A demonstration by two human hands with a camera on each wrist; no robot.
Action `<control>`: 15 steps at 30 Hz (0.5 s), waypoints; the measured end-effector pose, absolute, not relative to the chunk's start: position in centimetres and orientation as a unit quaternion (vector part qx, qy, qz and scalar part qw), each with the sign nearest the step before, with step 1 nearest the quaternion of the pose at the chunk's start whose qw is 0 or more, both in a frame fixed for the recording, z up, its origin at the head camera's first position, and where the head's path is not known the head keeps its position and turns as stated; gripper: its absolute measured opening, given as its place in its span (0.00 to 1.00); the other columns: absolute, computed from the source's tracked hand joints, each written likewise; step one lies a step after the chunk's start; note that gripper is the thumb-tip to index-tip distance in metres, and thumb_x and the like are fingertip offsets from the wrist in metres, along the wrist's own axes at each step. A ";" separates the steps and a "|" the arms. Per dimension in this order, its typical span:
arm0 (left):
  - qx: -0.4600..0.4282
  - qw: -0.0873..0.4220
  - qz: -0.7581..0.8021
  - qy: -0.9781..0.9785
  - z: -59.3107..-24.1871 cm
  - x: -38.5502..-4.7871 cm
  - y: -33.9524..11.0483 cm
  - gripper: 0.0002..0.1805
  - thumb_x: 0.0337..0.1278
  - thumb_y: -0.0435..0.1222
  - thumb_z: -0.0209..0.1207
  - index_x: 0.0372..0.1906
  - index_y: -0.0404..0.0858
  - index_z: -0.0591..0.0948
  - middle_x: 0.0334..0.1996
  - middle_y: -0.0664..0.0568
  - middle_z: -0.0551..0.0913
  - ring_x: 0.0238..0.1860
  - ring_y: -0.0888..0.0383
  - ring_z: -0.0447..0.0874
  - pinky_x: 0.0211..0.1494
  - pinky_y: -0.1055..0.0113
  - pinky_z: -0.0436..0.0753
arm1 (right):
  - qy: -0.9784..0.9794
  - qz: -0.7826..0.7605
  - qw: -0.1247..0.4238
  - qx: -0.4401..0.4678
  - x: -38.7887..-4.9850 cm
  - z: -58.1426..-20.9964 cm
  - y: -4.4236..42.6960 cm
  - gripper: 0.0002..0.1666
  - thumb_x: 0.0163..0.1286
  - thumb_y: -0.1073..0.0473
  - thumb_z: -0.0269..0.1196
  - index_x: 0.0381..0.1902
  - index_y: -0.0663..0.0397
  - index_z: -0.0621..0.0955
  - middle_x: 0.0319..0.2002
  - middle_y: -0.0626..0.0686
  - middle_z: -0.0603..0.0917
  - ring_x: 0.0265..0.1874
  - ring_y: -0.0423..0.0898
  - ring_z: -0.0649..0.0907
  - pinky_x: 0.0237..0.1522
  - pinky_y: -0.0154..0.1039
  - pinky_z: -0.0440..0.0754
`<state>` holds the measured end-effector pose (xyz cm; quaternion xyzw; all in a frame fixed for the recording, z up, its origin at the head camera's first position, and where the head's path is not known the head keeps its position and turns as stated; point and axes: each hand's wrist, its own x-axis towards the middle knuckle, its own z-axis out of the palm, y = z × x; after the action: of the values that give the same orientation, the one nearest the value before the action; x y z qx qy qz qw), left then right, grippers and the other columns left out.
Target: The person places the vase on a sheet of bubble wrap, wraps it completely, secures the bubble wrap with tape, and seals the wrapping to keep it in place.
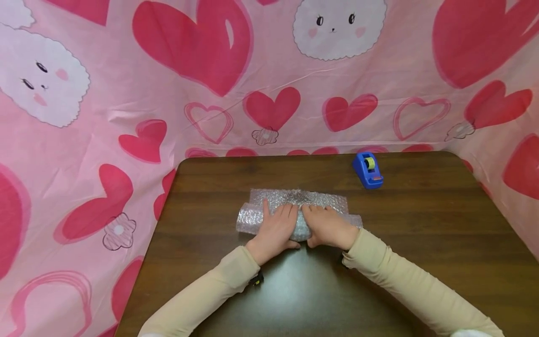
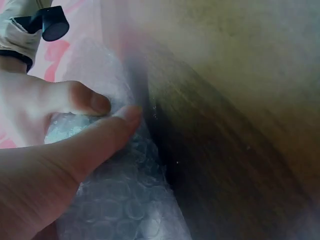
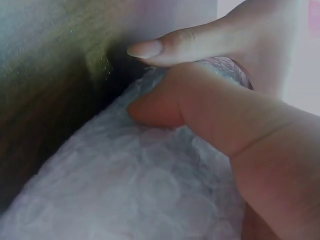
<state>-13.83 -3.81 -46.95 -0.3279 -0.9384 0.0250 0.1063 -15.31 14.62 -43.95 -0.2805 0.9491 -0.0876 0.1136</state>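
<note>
Together, left hand (image 1: 276, 230) and right hand (image 1: 330, 227) grip the bubble-wrap roll (image 1: 301, 228), probably against unrolling. Thumbs (image 2: 102, 141) brace its near side.

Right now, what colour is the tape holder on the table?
The tape holder is blue; the head view shows it best.

In the head view, the scene is softly and fairly evenly lit; a pale patch of glare is reflected by the bench (image 1: 296, 290), and small glints are scattered over the bubble wrap (image 1: 250, 219). The wrist views are dimmer and veiled by haze; deep shadow is cast beside the bubble wrap, and fine detail is blurred.
</note>
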 end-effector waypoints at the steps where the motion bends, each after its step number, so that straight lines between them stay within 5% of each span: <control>1: -0.328 0.108 0.024 -0.938 -47.0 -13.9 -3.7 0.60 0.33 0.68 0.77 0.69 0.34 0.72 0.59 0.46 0.81 0.61 0.48 0.79 0.67 0.23 0.63 | 0.948 -0.090 0.116 -0.281 -15.4 -43.9 14.7 0.44 0.46 0.52 0.84 0.54 0.64 0.73 0.47 0.61 0.84 0.46 0.58 0.85 0.53 0.65 0.79; 6: -0.328 0.107 0.014 -0.938 -46.9 -14.3 -3.5 0.57 0.30 0.64 0.81 0.65 0.34 0.73 0.56 0.45 0.82 0.59 0.48 0.80 0.66 0.22 0.64 | 0.946 -0.103 0.118 -0.282 -15.6 -43.9 14.9 0.43 0.47 0.54 0.83 0.54 0.64 0.73 0.48 0.61 0.84 0.47 0.59 0.85 0.55 0.68 0.77; 9: -0.329 0.097 0.013 -0.939 -46.8 -14.6 -3.4 0.55 0.31 0.62 0.82 0.64 0.33 0.74 0.55 0.45 0.82 0.59 0.47 0.81 0.66 0.22 0.64 | 0.951 -0.088 0.110 -0.276 -15.4 -44.0 15.0 0.51 0.49 0.52 0.82 0.64 0.70 0.71 0.55 0.65 0.83 0.53 0.61 0.84 0.59 0.68 0.75; 15: -0.317 0.053 -0.013 -0.947 -46.6 -15.3 -3.4 0.53 0.34 0.60 0.81 0.63 0.34 0.75 0.56 0.44 0.83 0.59 0.46 0.81 0.65 0.23 0.65 | 0.957 -0.024 0.013 -0.287 -14.0 -44.1 15.3 0.60 0.53 0.45 0.81 0.73 0.72 0.67 0.59 0.68 0.81 0.56 0.64 0.83 0.61 0.67 0.76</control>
<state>-15.32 -3.39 -46.58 -0.3172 -0.9468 -0.0129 0.0528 -14.04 15.28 -44.08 -0.2872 0.9575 -0.0239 0.0126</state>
